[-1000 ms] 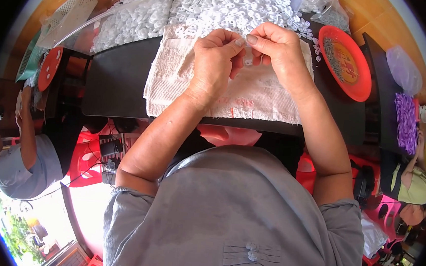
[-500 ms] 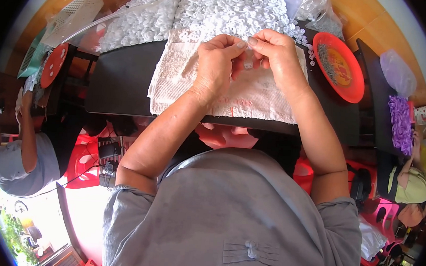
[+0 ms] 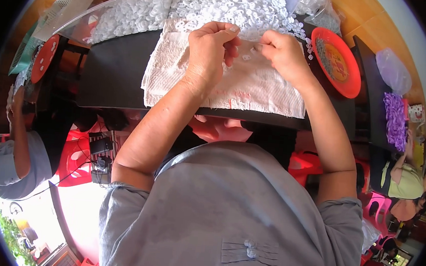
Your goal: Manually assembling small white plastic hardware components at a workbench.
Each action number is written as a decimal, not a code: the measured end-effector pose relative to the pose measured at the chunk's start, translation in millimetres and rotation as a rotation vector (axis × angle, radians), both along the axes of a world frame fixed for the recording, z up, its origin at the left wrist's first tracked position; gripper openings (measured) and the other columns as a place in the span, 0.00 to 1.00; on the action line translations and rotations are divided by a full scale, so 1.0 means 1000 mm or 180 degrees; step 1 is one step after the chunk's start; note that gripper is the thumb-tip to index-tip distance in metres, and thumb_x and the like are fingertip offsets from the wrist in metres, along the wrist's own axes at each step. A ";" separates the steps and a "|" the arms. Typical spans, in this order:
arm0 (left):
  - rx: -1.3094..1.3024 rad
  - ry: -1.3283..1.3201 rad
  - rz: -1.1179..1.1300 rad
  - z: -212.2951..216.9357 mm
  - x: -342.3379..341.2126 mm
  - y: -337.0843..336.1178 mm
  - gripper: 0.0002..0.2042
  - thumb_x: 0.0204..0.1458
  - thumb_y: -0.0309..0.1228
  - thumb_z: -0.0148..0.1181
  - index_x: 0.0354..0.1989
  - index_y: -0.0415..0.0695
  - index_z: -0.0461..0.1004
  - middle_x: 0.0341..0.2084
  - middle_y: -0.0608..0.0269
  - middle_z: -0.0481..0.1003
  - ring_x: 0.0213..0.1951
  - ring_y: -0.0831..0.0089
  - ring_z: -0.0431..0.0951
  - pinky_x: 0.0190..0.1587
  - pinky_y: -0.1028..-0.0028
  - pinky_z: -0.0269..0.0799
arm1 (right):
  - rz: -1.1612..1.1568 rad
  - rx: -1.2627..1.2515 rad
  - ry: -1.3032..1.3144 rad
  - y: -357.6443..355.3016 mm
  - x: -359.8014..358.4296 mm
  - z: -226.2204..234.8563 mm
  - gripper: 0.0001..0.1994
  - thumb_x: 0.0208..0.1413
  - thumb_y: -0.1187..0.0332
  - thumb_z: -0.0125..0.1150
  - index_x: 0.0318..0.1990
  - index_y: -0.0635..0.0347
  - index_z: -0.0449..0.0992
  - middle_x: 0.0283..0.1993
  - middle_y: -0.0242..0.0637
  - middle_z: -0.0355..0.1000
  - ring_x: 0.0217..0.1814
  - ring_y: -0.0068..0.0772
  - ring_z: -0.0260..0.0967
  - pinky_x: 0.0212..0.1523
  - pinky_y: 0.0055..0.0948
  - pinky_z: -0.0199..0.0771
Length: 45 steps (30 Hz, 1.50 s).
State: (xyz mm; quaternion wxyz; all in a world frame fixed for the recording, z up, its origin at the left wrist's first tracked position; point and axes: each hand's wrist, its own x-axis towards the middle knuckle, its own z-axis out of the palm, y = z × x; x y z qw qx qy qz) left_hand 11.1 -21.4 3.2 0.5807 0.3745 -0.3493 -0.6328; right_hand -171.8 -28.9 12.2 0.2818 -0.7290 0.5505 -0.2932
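A white towel (image 3: pixel 236 87) lies on a black table (image 3: pixel 113 71). Behind it is a big heap of small white plastic rings (image 3: pixel 231 6). My left hand (image 3: pixel 206 51) hovers over the towel's far edge with its fingers curled shut around small white pieces. My right hand (image 3: pixel 285 54) is a short way to its right, pinching a small white ring at the fingertips. A few loose white rings (image 3: pixel 248 56) lie on the towel between the two hands.
A red plate (image 3: pixel 341 68) with small grey parts sits at the right. A purple heap (image 3: pixel 395 121) lies farther right on another dark table. A clear bag of white rings (image 3: pixel 127 13) is at the left. Other people sit at left (image 3: pixel 13 158) and right (image 3: pixel 407 178).
My hands were pressed together over one small piece. They have drawn a little apart, and the view has shifted slightly.
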 end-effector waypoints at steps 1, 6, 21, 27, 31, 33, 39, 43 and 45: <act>0.0011 0.0000 -0.0024 -0.001 0.000 0.000 0.05 0.51 0.25 0.59 0.31 0.34 0.73 0.20 0.59 0.73 0.17 0.77 0.69 0.15 0.78 0.59 | 0.0041 -0.0363 0.0652 0.003 0.001 -0.002 0.10 0.50 0.65 0.61 0.31 0.66 0.74 0.24 0.43 0.72 0.27 0.40 0.72 0.28 0.39 0.68; 0.0041 0.0041 -0.0084 0.000 0.000 0.001 0.04 0.50 0.23 0.58 0.30 0.34 0.73 0.19 0.59 0.73 0.16 0.77 0.69 0.15 0.78 0.59 | 0.0288 -0.0961 0.1714 0.012 0.011 -0.003 0.09 0.50 0.67 0.58 0.29 0.64 0.73 0.28 0.51 0.74 0.35 0.54 0.73 0.34 0.49 0.70; 0.0098 -0.0025 -0.0374 0.000 0.001 0.005 0.06 0.53 0.26 0.58 0.33 0.35 0.74 0.22 0.61 0.74 0.20 0.77 0.70 0.20 0.78 0.62 | 0.0662 -0.1500 0.2109 0.015 0.008 -0.015 0.03 0.49 0.74 0.55 0.30 0.63 0.72 0.30 0.44 0.74 0.29 0.50 0.72 0.27 0.44 0.68; 0.0039 -0.0144 -0.0351 0.005 0.000 0.007 0.07 0.53 0.26 0.59 0.34 0.34 0.74 0.22 0.60 0.74 0.20 0.78 0.71 0.21 0.79 0.62 | 0.0785 -0.1612 0.2276 0.012 0.009 -0.016 0.07 0.46 0.75 0.56 0.34 0.61 0.74 0.32 0.43 0.74 0.30 0.50 0.72 0.27 0.43 0.69; 0.0041 -0.0130 -0.0360 0.004 0.001 0.005 0.07 0.53 0.25 0.58 0.36 0.33 0.74 0.23 0.61 0.74 0.20 0.78 0.70 0.21 0.79 0.61 | 0.0761 -0.1631 0.2167 0.010 0.010 -0.014 0.05 0.47 0.74 0.56 0.33 0.60 0.75 0.28 0.44 0.73 0.28 0.47 0.72 0.27 0.41 0.69; -0.0035 -0.0127 -0.0395 0.001 -0.001 0.005 0.07 0.53 0.25 0.57 0.36 0.33 0.74 0.23 0.61 0.74 0.20 0.78 0.70 0.21 0.79 0.61 | 0.0687 -0.1685 0.2163 0.005 0.002 -0.015 0.04 0.49 0.73 0.57 0.33 0.60 0.75 0.25 0.43 0.72 0.26 0.44 0.72 0.26 0.40 0.68; -0.0611 -0.0845 -0.0649 -0.001 -0.006 0.008 0.12 0.48 0.20 0.60 0.43 0.36 0.76 0.24 0.65 0.74 0.22 0.83 0.69 0.21 0.83 0.62 | 0.0447 0.0484 -0.1048 0.010 -0.010 0.004 0.13 0.56 0.64 0.60 0.23 0.61 0.72 0.16 0.27 0.63 0.19 0.17 0.61 0.21 0.21 0.57; -0.1091 -0.1065 -0.0894 -0.001 -0.011 0.013 0.14 0.47 0.19 0.64 0.44 0.38 0.76 0.27 0.68 0.76 0.25 0.85 0.71 0.24 0.84 0.65 | 0.0473 0.0632 -0.1224 0.021 -0.015 0.014 0.11 0.59 0.65 0.57 0.27 0.61 0.74 0.20 0.25 0.64 0.21 0.17 0.60 0.24 0.18 0.56; -0.1327 -0.1015 -0.0872 -0.001 -0.013 0.017 0.12 0.47 0.19 0.64 0.42 0.38 0.76 0.28 0.67 0.76 0.26 0.85 0.71 0.24 0.84 0.65 | 0.0488 0.0767 -0.1638 0.025 -0.016 0.014 0.12 0.59 0.64 0.57 0.28 0.62 0.74 0.21 0.26 0.64 0.21 0.17 0.61 0.24 0.18 0.57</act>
